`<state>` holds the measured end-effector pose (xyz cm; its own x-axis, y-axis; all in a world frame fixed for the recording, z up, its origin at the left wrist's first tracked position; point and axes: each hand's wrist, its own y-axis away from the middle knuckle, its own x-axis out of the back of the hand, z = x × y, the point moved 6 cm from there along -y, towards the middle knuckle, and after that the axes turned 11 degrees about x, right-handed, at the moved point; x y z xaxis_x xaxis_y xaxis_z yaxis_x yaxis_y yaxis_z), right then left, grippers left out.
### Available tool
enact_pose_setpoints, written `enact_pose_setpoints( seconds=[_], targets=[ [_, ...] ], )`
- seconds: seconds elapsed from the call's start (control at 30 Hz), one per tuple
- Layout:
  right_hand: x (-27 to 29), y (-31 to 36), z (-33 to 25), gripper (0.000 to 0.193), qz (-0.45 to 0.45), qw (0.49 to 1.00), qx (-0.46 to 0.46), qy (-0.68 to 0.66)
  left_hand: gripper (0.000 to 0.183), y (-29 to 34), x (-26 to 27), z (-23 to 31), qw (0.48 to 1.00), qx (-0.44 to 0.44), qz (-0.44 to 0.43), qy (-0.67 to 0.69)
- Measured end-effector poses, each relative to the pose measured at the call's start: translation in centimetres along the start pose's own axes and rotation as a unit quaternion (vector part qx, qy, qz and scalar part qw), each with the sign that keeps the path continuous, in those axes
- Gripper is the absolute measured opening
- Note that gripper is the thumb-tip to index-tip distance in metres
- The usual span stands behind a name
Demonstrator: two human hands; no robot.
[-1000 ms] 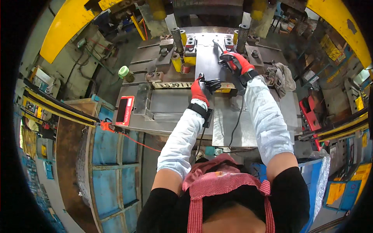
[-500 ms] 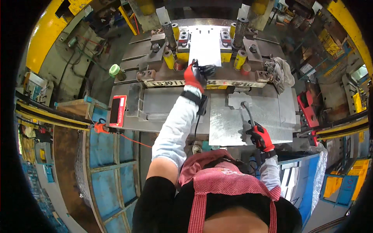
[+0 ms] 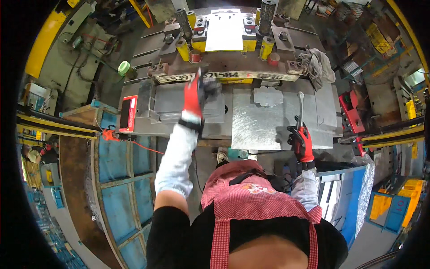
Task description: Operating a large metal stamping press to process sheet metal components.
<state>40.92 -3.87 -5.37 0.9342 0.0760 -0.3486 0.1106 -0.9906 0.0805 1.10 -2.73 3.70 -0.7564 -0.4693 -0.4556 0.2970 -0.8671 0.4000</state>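
My left hand (image 3: 200,95), in a red and black glove, is over the stack of grey metal sheets (image 3: 172,99) before the press die. Motion smears its fingers, so what they hold, if anything, cannot be told. In my right hand (image 3: 302,142), likewise gloved, is a long metal tool (image 3: 301,106) resembling a wrench. It points away from me above a large shiny metal plate (image 3: 255,127). Left of the tool's head, a small notched metal piece (image 3: 268,96) lies on that plate. A bright white sheet (image 3: 225,33) lies in the die between the yellow posts.
Yellow posts (image 3: 266,47) and dark guide pillars (image 3: 183,22) flank the die. A grey rag (image 3: 319,67) hangs at its right corner. A red-framed box (image 3: 129,113) and a green-lidded bottle (image 3: 124,68) are at left. Blue frames (image 3: 117,166) stand lower left.
My left hand has moved left and nearer, away from the white sheet, which lies slightly deeper in the die. The tool in my right hand has swung right, off the notched metal piece.
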Motion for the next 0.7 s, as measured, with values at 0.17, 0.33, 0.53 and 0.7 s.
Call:
enact_pose_setpoints(
  seconds=[0.17, 0.33, 0.53, 0.7],
  targets=[
    [2.5, 0.7, 0.9, 0.025, 0.041, 0.999, -0.014, 0.031, 0.036, 9.8, 10.1, -9.4, 0.919, -0.155, 0.217, -0.291],
    [4.2, 0.0, 3.6, 0.016, 0.007, 0.999, -0.037, -0.039, 0.053, 9.7, 12.7, -14.0, 0.599, -0.097, 0.238, -0.758],
    [5.5, -0.5, 4.6, 0.019, -0.010, 0.995, -0.042, -0.094, 0.050, 8.1, 13.5, -14.5, 0.620, -0.063, 0.213, -0.753],
    [5.1, -0.3, 4.4, 0.018, 0.000, 0.993, -0.040, -0.108, 0.042, 8.6, 12.3, -13.1, 0.659, -0.006, 0.217, -0.720]
  ],
)
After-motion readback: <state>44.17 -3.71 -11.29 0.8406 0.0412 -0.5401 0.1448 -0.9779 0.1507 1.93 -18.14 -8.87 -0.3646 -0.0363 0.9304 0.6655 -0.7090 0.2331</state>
